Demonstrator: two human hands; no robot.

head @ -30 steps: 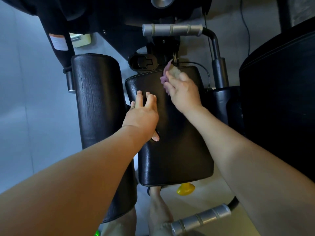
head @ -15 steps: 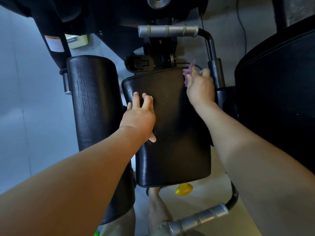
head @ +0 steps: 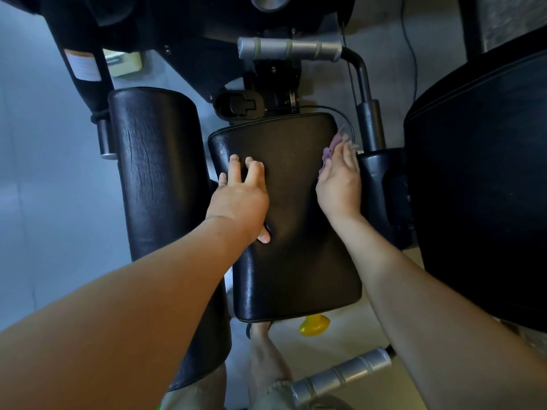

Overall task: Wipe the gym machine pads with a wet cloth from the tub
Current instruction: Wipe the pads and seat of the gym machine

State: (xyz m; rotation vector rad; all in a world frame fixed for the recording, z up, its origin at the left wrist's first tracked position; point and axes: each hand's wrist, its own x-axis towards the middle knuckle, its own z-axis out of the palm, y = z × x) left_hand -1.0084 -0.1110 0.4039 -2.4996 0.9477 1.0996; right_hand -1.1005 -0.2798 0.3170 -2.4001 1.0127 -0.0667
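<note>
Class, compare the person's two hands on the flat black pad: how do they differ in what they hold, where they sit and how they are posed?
The right hand presses a purple cloth against the pad; the left hand holds nothing. The right hand sits at the pad's right edge; the left hand lies towards its left side. The right hand's fingers lie together over the cloth; the left hand's fingers are spread. Both are bare and touch the same pad.

Single head-worn view, steep downward look, close over black pad
</note>
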